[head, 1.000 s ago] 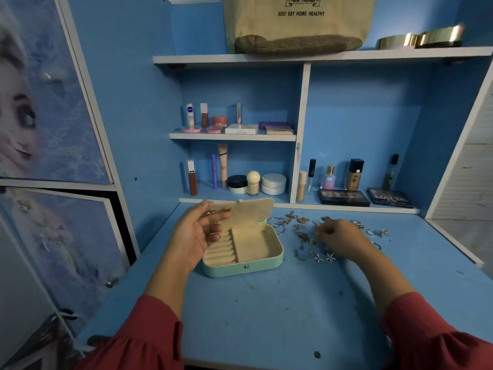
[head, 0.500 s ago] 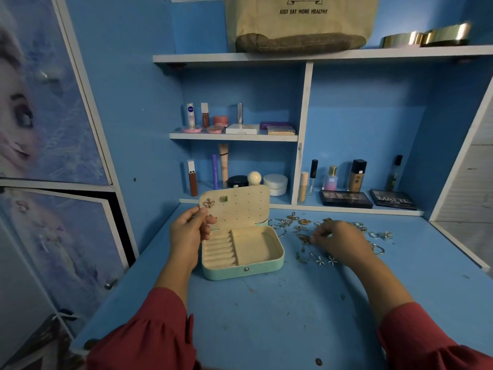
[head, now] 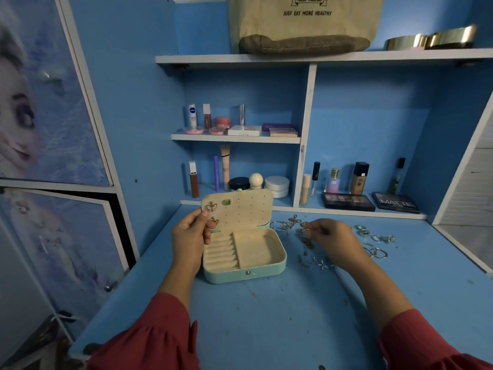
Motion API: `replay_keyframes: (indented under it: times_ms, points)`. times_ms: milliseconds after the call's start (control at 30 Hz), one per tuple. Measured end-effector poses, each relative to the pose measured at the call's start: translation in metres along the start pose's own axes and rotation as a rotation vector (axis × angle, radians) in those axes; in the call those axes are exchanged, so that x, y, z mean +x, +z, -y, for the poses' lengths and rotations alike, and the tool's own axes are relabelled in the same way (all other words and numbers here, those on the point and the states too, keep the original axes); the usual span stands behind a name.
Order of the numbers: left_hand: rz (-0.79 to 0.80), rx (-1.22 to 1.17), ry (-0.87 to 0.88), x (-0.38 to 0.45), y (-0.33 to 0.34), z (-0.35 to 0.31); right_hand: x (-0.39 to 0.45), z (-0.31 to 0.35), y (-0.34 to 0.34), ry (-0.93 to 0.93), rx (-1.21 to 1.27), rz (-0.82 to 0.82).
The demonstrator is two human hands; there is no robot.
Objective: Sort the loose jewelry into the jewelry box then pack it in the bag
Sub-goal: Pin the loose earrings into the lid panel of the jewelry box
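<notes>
Jewelry box [head: 244, 252]: a mint-green case with a cream lining, standing open on the blue worktop [head: 266, 316] near the middle of the view; its base has ring rolls on the left and a bare compartment on the right.
Lid [head: 240, 208]: stands nearly upright at 12 o'clock of the base, its inner face dotted with small holes.
Earrings on lid: a butterfly-shaped earring [head: 211, 206] and a green stud [head: 226, 202] sit in the upper left corner; a third gold piece [head: 214, 220] hangs just below them, touching the thumb tip.
Left hand [head: 189, 236]: at 9 o'clock of the box, fingers curled, the grip closed on the left edge of the lid, thumb in front of it.
Right hand [head: 330, 236]: at 3 o'clock of the box, over the loose pieces; the grip is narrowed to a fingertip pinch on a small gold piece [head: 305, 227], though its exact form is too small to tell.
Loose jewelry [head: 373, 240]: rings, hoops and charms scattered on the worktop from 2 to 4 o'clock of the box, some hidden under the right hand.
Bag [head: 304, 22]: a beige canvas bag with printed lettering, on the top shelf [head: 200, 59] at 12 o'clock, well apart from the box.
Lower shelves: cosmetics bottles, jars and palettes [head: 348, 202] stand behind the box.
</notes>
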State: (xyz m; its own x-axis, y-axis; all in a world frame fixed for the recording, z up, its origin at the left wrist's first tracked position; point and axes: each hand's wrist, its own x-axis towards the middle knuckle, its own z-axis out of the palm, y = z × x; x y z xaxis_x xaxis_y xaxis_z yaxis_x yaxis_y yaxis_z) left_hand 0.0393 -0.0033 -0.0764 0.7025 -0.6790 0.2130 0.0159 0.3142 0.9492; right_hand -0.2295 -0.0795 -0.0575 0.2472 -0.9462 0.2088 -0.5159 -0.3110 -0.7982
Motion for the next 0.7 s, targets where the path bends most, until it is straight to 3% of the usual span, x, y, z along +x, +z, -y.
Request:
replay_keyframes:
  times_ms: [467, 700]
  points:
    - [0.020, -0.043, -0.006, 0.001, 0.000, 0.002, 0.012, 0.077, 0.091, -0.198, 0.352, -0.021]
    - [0.036, -0.035, -0.007, -0.001, -0.003, 0.002, 0.014, 0.085, 0.107, -0.156, 0.381, -0.090]
